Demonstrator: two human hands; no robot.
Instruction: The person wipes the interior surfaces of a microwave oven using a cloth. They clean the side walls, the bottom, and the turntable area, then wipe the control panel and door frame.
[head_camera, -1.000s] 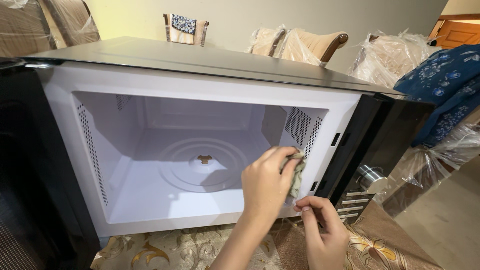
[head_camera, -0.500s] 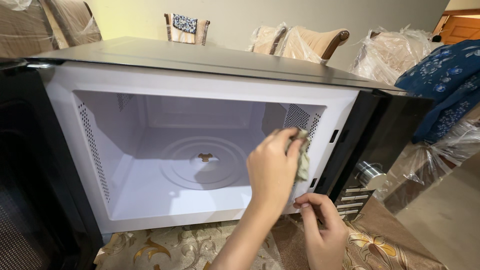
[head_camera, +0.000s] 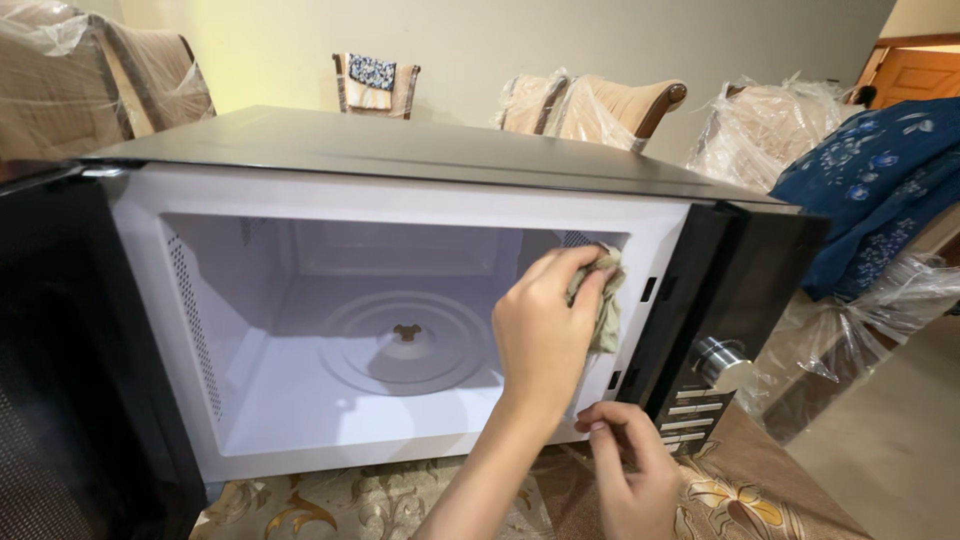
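Observation:
An open microwave oven (head_camera: 400, 150) with a white cavity and a black top faces me. My left hand (head_camera: 545, 335) is shut on a small greyish-green cloth (head_camera: 607, 310) and presses it against the upper part of the cavity's right wall, near the vent holes. My right hand (head_camera: 630, 470) rests with curled fingers on the lower right front corner of the oven, just left of the control panel (head_camera: 720, 300). It holds nothing that I can see. A small brown hub (head_camera: 406, 331) sits in the middle of the cavity floor.
The black oven door (head_camera: 60, 350) stands swung open at the left. A silver knob (head_camera: 712, 357) and buttons are on the panel. The oven stands on a brown floral cloth (head_camera: 330, 505). Plastic-wrapped chairs (head_camera: 610, 100) and a blue floral fabric (head_camera: 870, 190) lie behind and to the right.
My left hand has moved the cloth up the right inner wall, from low near the front edge to near the top. My right hand has stayed put. The view shifted slightly down.

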